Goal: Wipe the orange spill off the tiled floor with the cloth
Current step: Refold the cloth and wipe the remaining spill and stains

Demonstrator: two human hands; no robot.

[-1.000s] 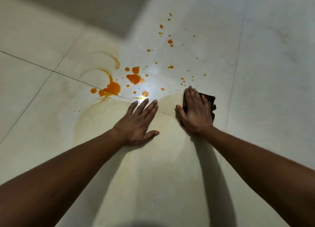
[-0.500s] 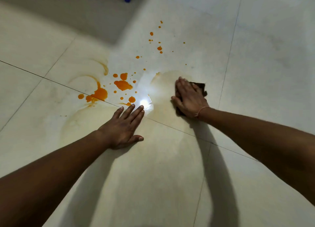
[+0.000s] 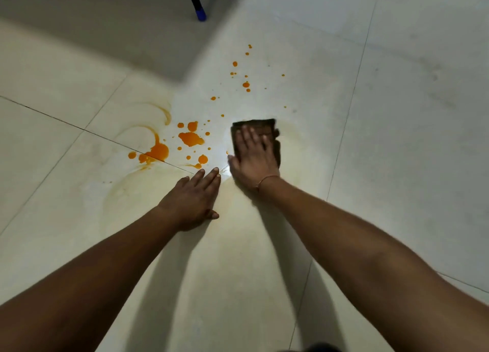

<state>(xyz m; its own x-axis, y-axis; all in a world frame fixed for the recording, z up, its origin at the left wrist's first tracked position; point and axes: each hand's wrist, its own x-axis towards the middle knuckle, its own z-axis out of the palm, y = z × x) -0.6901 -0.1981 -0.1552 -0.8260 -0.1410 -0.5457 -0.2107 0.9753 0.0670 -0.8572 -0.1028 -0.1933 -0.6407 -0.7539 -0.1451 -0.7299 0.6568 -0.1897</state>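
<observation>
1 cam | head-worn | faces fwd/down | close above floor

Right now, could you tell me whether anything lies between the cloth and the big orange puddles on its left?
Nothing visible does. The cloth, pressed under the right hand, sits just right of the puddles, with only floor and small drops between. The left hand rests nearer the person, clear of that path.

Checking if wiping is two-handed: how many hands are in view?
2. The right hand presses flat on the cloth, right of the orange spill. The left hand rests flat on the tiled floor beside it, off the cloth. None seems hidden.
</observation>
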